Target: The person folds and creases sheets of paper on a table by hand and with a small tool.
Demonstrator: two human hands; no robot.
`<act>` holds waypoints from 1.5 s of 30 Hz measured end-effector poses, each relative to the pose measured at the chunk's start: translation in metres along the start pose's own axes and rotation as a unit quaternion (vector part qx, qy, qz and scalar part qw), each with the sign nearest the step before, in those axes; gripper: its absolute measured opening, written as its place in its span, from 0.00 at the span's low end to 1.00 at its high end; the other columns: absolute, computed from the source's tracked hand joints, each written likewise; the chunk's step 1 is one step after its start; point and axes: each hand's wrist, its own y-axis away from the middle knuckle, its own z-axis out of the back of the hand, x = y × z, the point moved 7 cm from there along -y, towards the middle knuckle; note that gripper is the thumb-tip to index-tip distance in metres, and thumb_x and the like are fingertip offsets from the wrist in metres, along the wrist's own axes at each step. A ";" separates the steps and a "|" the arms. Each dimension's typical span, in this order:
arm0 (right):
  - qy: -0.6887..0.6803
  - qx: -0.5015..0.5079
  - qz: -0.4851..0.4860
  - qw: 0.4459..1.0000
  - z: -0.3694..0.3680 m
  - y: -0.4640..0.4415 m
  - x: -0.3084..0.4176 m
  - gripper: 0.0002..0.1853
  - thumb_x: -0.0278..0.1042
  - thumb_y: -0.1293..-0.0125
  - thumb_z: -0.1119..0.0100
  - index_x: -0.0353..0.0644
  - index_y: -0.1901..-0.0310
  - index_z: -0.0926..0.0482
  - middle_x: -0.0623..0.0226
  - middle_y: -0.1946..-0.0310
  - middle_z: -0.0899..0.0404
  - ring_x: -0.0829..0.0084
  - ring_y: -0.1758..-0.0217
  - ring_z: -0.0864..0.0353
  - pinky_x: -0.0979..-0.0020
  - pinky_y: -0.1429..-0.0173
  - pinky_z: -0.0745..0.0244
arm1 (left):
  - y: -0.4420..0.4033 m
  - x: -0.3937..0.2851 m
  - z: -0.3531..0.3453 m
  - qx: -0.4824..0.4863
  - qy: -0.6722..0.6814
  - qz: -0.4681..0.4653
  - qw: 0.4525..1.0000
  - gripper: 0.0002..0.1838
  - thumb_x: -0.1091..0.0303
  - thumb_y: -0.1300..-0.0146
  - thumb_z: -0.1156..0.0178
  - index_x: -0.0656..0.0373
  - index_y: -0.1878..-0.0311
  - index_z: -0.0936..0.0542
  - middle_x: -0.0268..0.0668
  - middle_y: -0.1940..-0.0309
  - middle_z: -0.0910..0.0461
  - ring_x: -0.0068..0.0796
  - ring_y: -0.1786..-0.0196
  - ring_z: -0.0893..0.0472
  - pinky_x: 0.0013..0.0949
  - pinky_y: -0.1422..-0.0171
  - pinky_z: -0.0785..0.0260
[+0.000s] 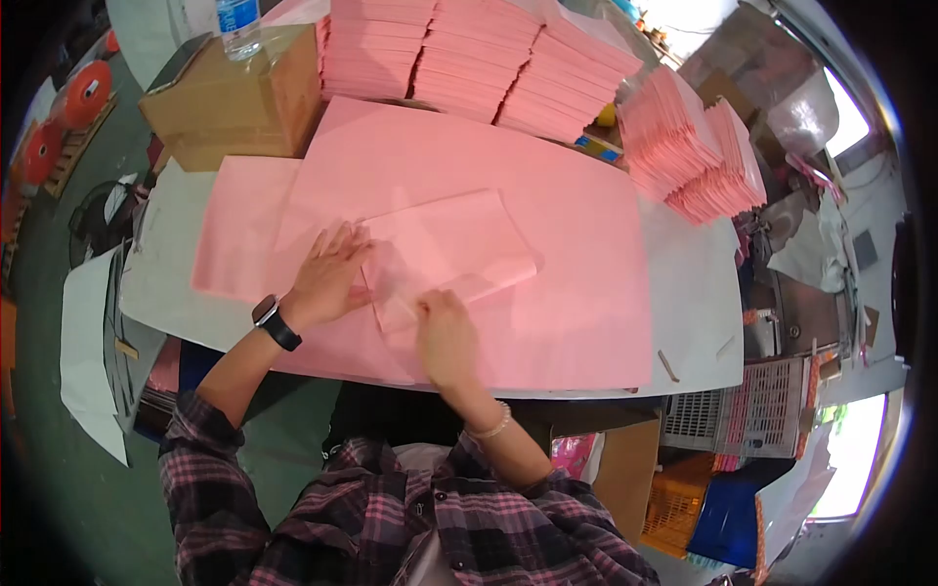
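A folded pink sheet (454, 239), shaped like a flat packet, lies at an angle on a large flat pink sheet (576, 322). My left hand (327, 278) rests at the packet's left edge, with fingers stretched out and the thumb apart. A black watch is on that wrist. My right hand (447, 337) is at the packet's lower edge, where a strip is folded over. Its fingers are curled and closed on that edge; the fingertips are partly hidden.
Tall stacks of pink folded sheets (469, 59) stand along the back of the white table (694, 332). More pink stacks (674, 137) sit at the right. A cardboard box (230, 107) with a water bottle (237, 27) on top is at the back left. Grey crates (733, 405) stand beyond the right edge.
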 end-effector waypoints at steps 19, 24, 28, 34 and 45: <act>0.110 0.155 0.295 0.936 -0.064 0.074 0.079 0.07 0.28 0.45 0.44 0.39 0.64 0.22 0.60 0.65 0.24 0.61 0.60 0.22 0.61 0.64 0.26 | -0.015 0.008 0.004 0.048 0.004 0.030 0.998 0.20 0.64 0.32 0.49 0.55 0.38 0.25 0.45 0.32 0.31 0.41 0.22 0.43 0.55 0.20 0.57; -0.162 0.257 0.267 0.915 -0.014 0.087 0.094 0.07 0.28 0.42 0.41 0.43 0.61 0.22 0.63 0.63 0.23 0.60 0.60 0.19 0.60 0.61 0.24 | -0.012 0.013 0.003 0.017 0.013 0.019 1.000 0.19 0.66 0.31 0.51 0.55 0.40 0.24 0.49 0.33 0.29 0.44 0.24 0.40 0.54 0.20 0.57; -0.044 0.160 0.159 0.973 0.034 0.016 0.008 0.10 0.28 0.40 0.40 0.42 0.56 0.23 0.60 0.58 0.23 0.57 0.63 0.19 0.60 0.61 0.23 | -0.009 0.005 0.008 -0.067 -0.009 0.005 0.998 0.18 0.68 0.33 0.49 0.56 0.41 0.24 0.48 0.37 0.26 0.45 0.27 0.35 0.53 0.22 0.53; 0.177 0.177 0.256 0.934 0.063 -0.043 -0.049 0.13 0.34 0.35 0.44 0.44 0.50 0.26 0.62 0.56 0.23 0.58 0.63 0.17 0.58 0.65 0.21 | 0.036 -0.056 0.004 0.001 0.403 0.128 0.906 0.13 0.63 0.29 0.45 0.61 0.48 0.21 0.41 0.55 0.17 0.36 0.53 0.17 0.39 0.50 0.23; -0.260 0.368 0.124 0.884 0.039 0.004 0.057 0.13 0.27 0.35 0.40 0.39 0.49 0.25 0.67 0.62 0.13 0.80 0.81 0.26 0.75 0.75 0.30 | 0.071 -0.036 -0.052 -0.047 0.738 0.235 0.631 0.18 0.62 0.30 0.42 0.66 0.46 0.25 0.39 0.55 0.19 0.25 0.53 0.19 0.32 0.48 0.24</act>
